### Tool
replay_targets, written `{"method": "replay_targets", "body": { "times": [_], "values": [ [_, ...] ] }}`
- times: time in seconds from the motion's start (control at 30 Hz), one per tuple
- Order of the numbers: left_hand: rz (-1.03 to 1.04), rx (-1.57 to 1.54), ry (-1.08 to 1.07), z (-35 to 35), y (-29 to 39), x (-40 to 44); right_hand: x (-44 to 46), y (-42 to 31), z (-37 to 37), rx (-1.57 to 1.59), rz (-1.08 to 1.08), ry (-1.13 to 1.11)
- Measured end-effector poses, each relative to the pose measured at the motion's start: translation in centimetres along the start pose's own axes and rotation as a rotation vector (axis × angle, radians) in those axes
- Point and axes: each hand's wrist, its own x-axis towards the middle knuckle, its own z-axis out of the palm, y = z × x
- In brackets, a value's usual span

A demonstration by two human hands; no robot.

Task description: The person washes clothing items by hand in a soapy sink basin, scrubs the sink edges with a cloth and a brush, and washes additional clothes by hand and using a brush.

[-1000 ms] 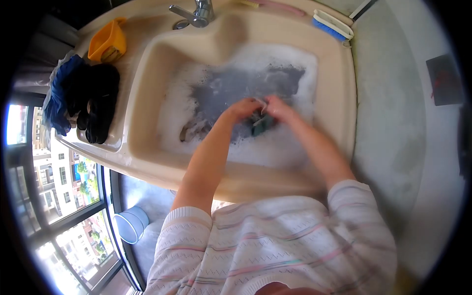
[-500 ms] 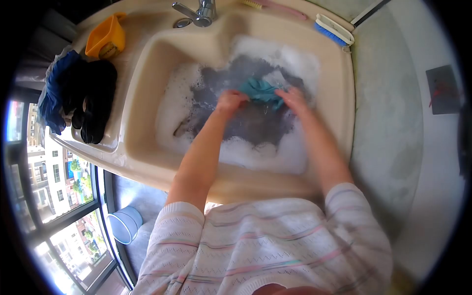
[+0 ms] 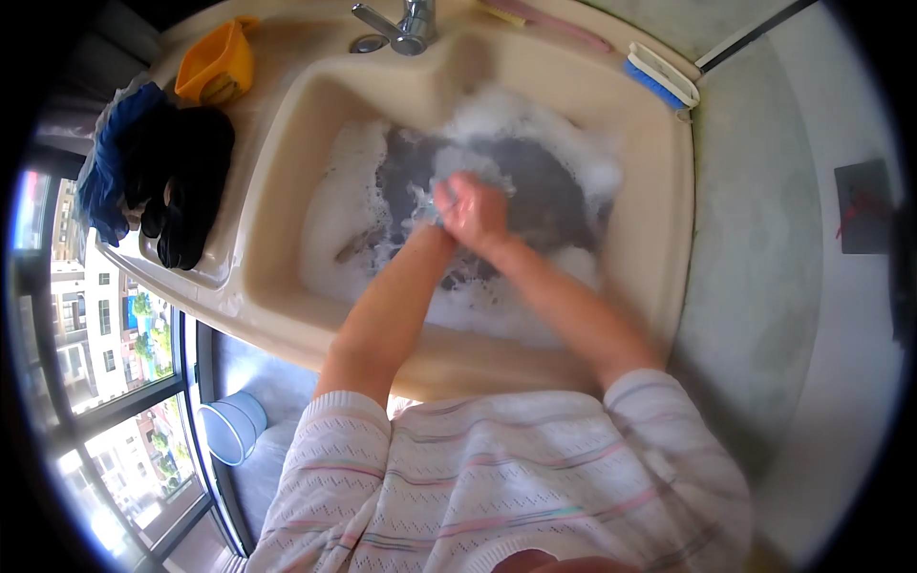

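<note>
Greyish, sudsy water (image 3: 564,191) fills the basin of a beige sink (image 3: 277,229). My right hand (image 3: 475,212) is over the water near the middle, its fingers curled in and wet; what they hold, if anything, is hidden. It crosses just above my left wrist (image 3: 435,239). My left hand is under the water and behind the right one, so its fingers do not show. Water splashes up around both hands. The teal cloth seen earlier cannot be made out clearly now.
Dark wet clothes (image 3: 196,181) and a blue garment (image 3: 119,158) lie on the left ledge, near an orange scoop (image 3: 218,62). A faucet (image 3: 406,29) stands at the back. A blue-bristled brush (image 3: 661,76) rests at the right rear corner. A bucket (image 3: 232,428) is on the floor.
My hands were apart, stretching a teal cloth at the surface. Now my right hand has moved left over my left wrist, my left hand has sunk under, and the cloth is out of sight.
</note>
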Motion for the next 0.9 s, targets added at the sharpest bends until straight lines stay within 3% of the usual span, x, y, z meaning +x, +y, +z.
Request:
{"method": "replay_targets", "body": {
  "times": [0.07,0.1,0.2,0.27,0.3,0.4,0.47,0.53,0.6,0.7,0.8,0.83,0.87,0.9],
  "values": [
    [-0.18,-0.001,0.571,1.4,-0.1,2.2,2.5,4.6,1.2,-0.024,0.203,0.081],
    [-0.155,0.348,0.695,7.7,1.3,-0.7,3.1,6.4,1.6,-0.085,0.225,0.06],
    [-0.172,0.179,0.561,2.9,-0.2,2.2,3.4,7.8,1.8,-0.148,0.215,0.016],
    [-0.102,-0.127,0.336,1.0,0.7,1.1,0.8,3.4,0.9,-0.028,0.109,0.013],
    [-0.115,-0.283,0.04,0.6,1.2,1.2,-0.4,1.4,0.6,0.017,0.043,0.025],
    [-0.11,0.162,0.563,3.8,1.1,1.2,0.9,6.4,1.8,-0.006,0.343,-0.065],
    [-0.161,0.26,0.524,5.0,1.4,1.1,2.7,13.0,1.4,-0.116,0.627,-0.387],
    [-0.137,0.296,0.541,4.5,2.5,1.4,1.7,16.9,0.7,-0.151,0.49,-0.301],
    [-0.058,0.437,0.519,-1.2,3.9,1.8,1.7,15.9,-3.8,0.255,0.768,-0.255],
    [0.065,0.777,0.678,-2.0,5.2,0.9,1.7,18.8,-3.0,0.442,0.738,0.151],
    [-0.157,0.942,0.446,-0.3,3.3,1.2,0.8,12.3,-2.3,0.11,0.149,-0.184],
    [-0.163,1.12,0.363,-0.9,3.2,1.5,1.0,11.7,-2.8,0.165,0.187,-0.313],
    [-0.148,1.035,0.417,-1.5,3.5,1.5,1.2,11.3,-2.9,0.221,0.225,-0.441],
    [-0.133,0.946,0.471,-1.1,4.1,1.0,1.2,14.0,-2.0,0.342,0.277,-0.323]
  ]
}}
